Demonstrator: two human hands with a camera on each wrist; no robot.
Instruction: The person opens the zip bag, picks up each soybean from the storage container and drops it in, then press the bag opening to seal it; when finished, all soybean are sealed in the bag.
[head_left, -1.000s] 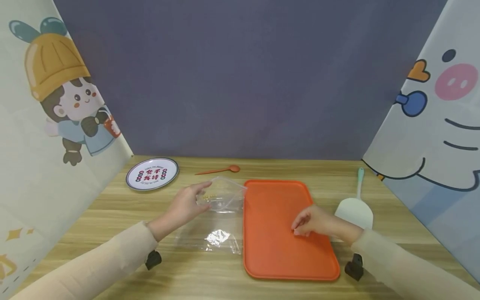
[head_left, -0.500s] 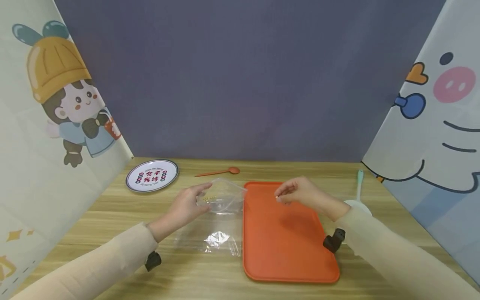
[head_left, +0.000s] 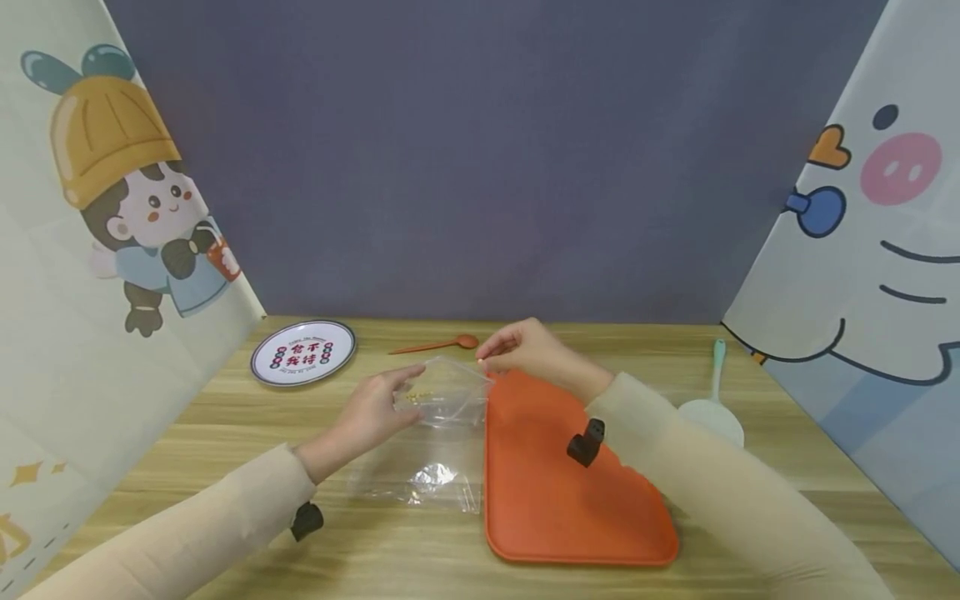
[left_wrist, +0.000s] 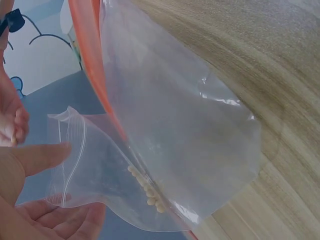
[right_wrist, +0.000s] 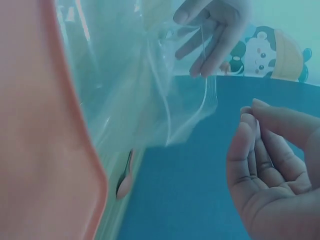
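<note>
My left hand [head_left: 375,410] holds a clear zip bag [head_left: 450,400] near its mouth, thumb on one side and fingers on the other. The bag's upper part stands raised; its lower part lies on the table. Several small pale yellow beans [left_wrist: 149,192], like soybeans, are inside the bag. Beside the bag's mouth is my right hand [head_left: 525,354], with thumb and fingertips together. A tiny pale bean [head_left: 481,361] shows at those fingertips; the right wrist view mostly hides it. Under the right forearm lies an orange tray [head_left: 570,508], against the bag's right side.
A white plate [head_left: 303,353] with red lettering sits at the back left. Behind the bag lies an orange spoon [head_left: 435,344]. To the right is a pale spatula [head_left: 712,417] with a green-tipped handle. A dark panel [head_left: 480,167] closes off the back.
My right hand has risen from over the orange tray and moved left to the bag's mouth, pinching the bean. The left hand and the bag have stayed in place.
</note>
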